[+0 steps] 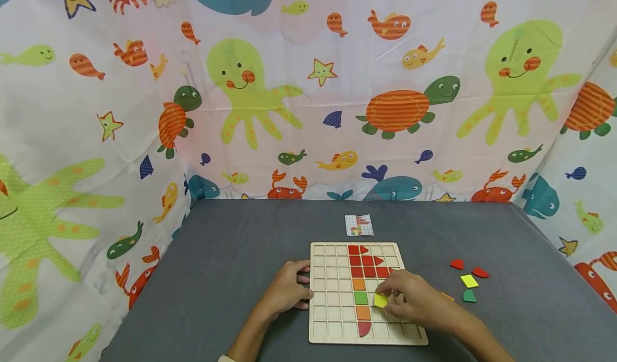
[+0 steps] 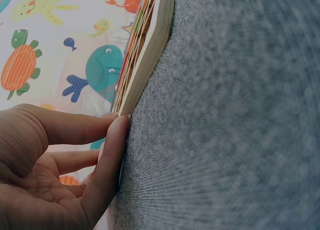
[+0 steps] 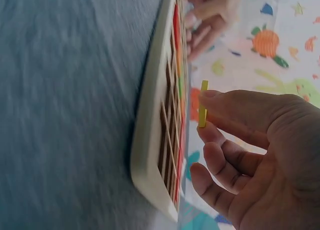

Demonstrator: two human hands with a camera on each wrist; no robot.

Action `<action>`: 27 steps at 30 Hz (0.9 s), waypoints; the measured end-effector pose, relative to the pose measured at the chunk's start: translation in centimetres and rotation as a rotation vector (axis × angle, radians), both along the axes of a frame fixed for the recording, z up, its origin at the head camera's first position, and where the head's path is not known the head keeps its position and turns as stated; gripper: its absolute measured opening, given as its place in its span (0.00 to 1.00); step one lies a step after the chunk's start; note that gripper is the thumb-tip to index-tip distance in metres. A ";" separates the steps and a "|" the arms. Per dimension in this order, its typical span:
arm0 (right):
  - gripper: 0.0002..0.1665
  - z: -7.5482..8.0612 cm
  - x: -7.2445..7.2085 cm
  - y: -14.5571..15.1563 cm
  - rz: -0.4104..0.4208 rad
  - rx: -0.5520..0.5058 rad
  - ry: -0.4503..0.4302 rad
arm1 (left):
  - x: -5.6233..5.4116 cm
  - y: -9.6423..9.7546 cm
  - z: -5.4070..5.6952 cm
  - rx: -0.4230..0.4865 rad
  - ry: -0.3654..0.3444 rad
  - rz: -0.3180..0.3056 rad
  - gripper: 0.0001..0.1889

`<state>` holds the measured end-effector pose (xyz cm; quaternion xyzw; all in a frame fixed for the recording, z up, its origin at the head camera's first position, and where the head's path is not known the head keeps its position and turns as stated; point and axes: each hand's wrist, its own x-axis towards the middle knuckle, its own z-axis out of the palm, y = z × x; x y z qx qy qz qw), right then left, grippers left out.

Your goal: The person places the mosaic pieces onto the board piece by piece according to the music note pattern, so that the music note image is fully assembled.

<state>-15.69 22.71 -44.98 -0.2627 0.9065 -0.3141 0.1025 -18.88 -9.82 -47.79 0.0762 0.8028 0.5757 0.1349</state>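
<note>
A wooden grid board [image 1: 330,315] lies on the table, with red, orange and green tiles set in some of its cells. My left hand [image 1: 287,289] is at the board's left side, and in the left wrist view its thumb and a finger [image 2: 107,160] pinch the board's edge [image 2: 145,57]. Over the board's right half, my right hand [image 1: 418,300] pinches a yellow square tile [image 1: 380,300] by its edges. The right wrist view shows this tile [image 3: 203,105] edge-on, above the board's surface, with the other fingers loosely bent.
Right of the board lie loose pieces: two red ones [image 1: 457,264], a yellow tile [image 1: 469,281], a green piece [image 1: 469,296] and a partly hidden orange one [image 1: 447,296]. A printed pattern card [image 1: 359,225] sits behind the board. A sea-animal curtain [image 1: 308,110] surrounds the grey table [image 1: 241,244].
</note>
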 end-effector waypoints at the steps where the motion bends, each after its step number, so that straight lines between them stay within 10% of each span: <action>1: 0.14 -0.1 0.0 -0.4 0.015 -0.004 -0.005 | 0.0 0.0 0.0 -0.001 0.000 0.000 0.40; 27: 0.13 -0.5 0.8 -5.6 0.189 0.010 0.025 | 0.0 -0.1 0.0 0.002 0.000 -0.005 0.41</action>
